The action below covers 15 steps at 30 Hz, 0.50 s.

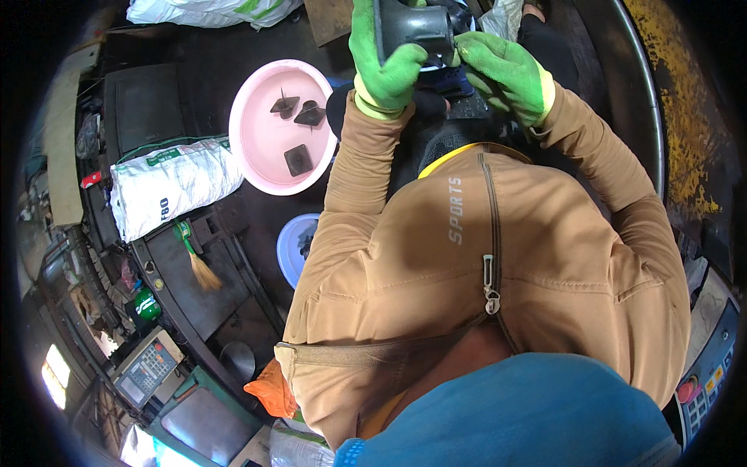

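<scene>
My left hand [387, 76], in a green glove with a yellow cuff, is wrapped round a dark grey moulded part [421, 33] at the top of the view. The part has a flat flange and a short round neck turned to the right. Beside the neck's open end is my right hand [506, 71], gloved the same way. Its thumb and fingers are pinched together at the rim; whatever lies between them is too small or hidden to tell. Some of the part runs out of view above.
Left of my forearm stands a pink basin [236, 128] with several dark flanged pieces [297, 160]. A pale blue basin [286, 243] sits closer to me, partly behind my sleeve. Further left are a white sack [175, 187] and a small broom [201, 265]. A curved metal edge [652, 93] runs along the right.
</scene>
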{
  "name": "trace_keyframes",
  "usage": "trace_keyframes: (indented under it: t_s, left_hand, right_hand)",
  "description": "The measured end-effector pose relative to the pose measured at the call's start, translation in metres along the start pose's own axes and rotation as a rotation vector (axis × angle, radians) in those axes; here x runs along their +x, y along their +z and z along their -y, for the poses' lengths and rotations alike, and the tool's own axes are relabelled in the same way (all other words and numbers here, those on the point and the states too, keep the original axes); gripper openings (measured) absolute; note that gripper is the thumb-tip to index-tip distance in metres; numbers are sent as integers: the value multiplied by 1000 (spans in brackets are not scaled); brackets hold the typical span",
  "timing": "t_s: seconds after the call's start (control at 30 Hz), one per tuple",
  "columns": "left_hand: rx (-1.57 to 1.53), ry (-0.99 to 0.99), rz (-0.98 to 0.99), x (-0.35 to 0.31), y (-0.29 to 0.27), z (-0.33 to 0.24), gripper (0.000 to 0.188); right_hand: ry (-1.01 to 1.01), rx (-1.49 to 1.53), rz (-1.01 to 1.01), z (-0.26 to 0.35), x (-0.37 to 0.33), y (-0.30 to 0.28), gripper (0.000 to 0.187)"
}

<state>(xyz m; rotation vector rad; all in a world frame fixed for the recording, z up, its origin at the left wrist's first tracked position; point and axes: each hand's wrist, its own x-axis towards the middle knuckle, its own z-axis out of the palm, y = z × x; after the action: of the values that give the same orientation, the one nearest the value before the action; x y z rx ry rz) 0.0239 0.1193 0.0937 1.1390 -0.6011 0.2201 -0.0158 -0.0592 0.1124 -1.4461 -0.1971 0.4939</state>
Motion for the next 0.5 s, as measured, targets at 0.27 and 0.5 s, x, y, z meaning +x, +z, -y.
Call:
trace_keyframes:
  t_s: [0.27,0.5]
  left_hand:
    - [-361,-88,-137,1,-19,16,95]
    - [-906,-320,-270,-14,-65,16,64]
  right_hand:
    - [-23,896,207,18,5,-2,28]
    - [-111,1146,124,-4,58,-70,26]
